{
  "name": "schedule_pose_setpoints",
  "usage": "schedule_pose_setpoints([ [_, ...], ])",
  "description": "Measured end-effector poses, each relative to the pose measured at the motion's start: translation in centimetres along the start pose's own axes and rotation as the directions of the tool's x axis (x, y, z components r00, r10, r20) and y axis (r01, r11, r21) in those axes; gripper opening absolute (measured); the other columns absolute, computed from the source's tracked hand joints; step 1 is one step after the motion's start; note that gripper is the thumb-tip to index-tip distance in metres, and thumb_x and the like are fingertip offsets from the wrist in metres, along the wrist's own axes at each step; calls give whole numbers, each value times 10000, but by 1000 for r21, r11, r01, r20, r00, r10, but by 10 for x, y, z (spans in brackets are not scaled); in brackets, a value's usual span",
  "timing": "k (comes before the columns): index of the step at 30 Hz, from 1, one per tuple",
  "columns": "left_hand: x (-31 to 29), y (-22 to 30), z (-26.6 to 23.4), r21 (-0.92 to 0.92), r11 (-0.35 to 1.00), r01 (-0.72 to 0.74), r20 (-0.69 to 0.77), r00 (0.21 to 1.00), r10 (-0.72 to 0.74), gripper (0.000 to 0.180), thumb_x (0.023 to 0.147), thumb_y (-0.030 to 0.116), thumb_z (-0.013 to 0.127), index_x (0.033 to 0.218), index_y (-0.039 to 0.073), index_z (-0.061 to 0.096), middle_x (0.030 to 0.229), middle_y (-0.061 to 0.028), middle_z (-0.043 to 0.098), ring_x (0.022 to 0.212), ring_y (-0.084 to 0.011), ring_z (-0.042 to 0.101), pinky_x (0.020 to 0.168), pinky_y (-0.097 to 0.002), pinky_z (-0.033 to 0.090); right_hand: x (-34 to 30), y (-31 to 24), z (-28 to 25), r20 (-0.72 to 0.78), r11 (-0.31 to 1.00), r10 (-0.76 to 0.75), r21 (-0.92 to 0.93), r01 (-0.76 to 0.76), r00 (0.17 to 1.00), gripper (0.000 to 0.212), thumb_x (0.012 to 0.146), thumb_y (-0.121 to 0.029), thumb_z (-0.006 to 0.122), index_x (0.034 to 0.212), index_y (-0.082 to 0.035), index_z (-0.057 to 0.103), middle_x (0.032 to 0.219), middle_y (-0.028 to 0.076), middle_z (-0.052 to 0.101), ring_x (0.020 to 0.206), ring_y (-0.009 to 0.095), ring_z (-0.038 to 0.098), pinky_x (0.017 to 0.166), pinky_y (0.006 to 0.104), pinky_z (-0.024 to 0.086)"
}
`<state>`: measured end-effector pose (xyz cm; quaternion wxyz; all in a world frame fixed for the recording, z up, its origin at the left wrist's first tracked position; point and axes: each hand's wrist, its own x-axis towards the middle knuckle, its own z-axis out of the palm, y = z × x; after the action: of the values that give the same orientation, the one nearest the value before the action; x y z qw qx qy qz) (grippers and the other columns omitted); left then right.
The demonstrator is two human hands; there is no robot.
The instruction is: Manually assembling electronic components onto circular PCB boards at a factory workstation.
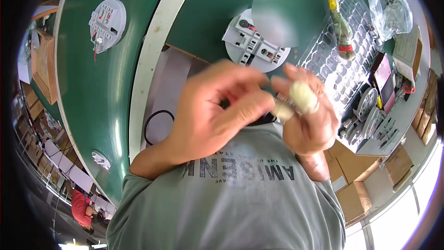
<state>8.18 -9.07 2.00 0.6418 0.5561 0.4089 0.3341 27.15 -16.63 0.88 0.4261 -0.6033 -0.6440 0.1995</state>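
Both my hands are raised close together in front of my grey shirt, blurred by motion. The fingers of my left hand [222, 111] curl in, with thumb and index tip meeting near my right fingers. Pale yellowish finger covers [304, 97] sit on fingers of my right hand [312, 120], which is bent toward the left. Anything small between the fingertips is hidden by blur. Just beyond the hands, a round light-grey plastic base [256, 58] with slotted blocks and a short red wire lies on the green surface.
A green belt [125, 88] on the left carries another round base [108, 25]. To the right are a clear compartment tray [323, 60], a yellow-and-green handled tool [342, 32], a plastic bag [393, 16] and grey plastic parts [370, 111]. A person in red [81, 210] is far left.
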Motion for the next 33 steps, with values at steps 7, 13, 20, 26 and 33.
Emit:
schedule_pose_setpoints([
  [7, -1, -27, -8, -406, 741, 534, 483, 814, -322, 214, 1070, 205, 748, 1107, -3, 783, 880, -10, 704, 750, -58, 585, 660, -251, 480, -10, -5, 7, 22, 986, -120, 122, 116, 993, 416, 874, 98, 772, 1266, 25, 653, 1174, 275, 772, 1103, 383, 772, 947, 478, 619],
  [13, 13, -47, -6, -512, 676, 530, 543, 809, -223, 229, 1079, 220, 736, 1099, 2, 803, 842, -7, 706, 742, -47, 605, 668, -240, 485, -3, 5, 7, -59, 978, -76, 192, 86, 995, 384, 812, 94, 783, 1177, 1, 705, 1088, 195, 769, 983, 337, 759, 867, 446, 617],
  [20, 35, -20, -19, 457, 865, -206, 150, 977, 154, 508, 947, 286, 851, 1316, -32, 705, 1270, -135, 693, 1099, -262, 671, 944, -378, 542, 29, 38, 17, -61, 982, -112, -162, 101, 992, 347, 752, 70, 784, 1088, -7, 750, 1069, 130, 765, 950, 313, 728, 814, 404, 603],
  [26, 59, -47, -19, 713, 481, -510, 350, 853, 386, 858, 795, 299, 936, 1489, -54, 576, 1603, -212, 518, 1405, -426, 540, 1161, -510, 462, 31, 42, 24, -6, 967, -131, -222, 127, 991, 286, 739, 14, 814, 1018, -30, 769, 1109, 141, 759, 1042, 322, 709, 846, 419, 591],
  [33, 45, -49, -22, 756, 450, -475, 318, 868, 382, 942, 772, 342, 947, 1533, -33, 538, 1613, -224, 511, 1413, -440, 544, 1162, -566, 441, 36, 19, -11, -51, 993, 109, -38, -110, 993, 296, 834, -22, 831, 1125, -24, 777, 1168, 124, 767, 1088, 345, 706, 904, 443, 592],
])
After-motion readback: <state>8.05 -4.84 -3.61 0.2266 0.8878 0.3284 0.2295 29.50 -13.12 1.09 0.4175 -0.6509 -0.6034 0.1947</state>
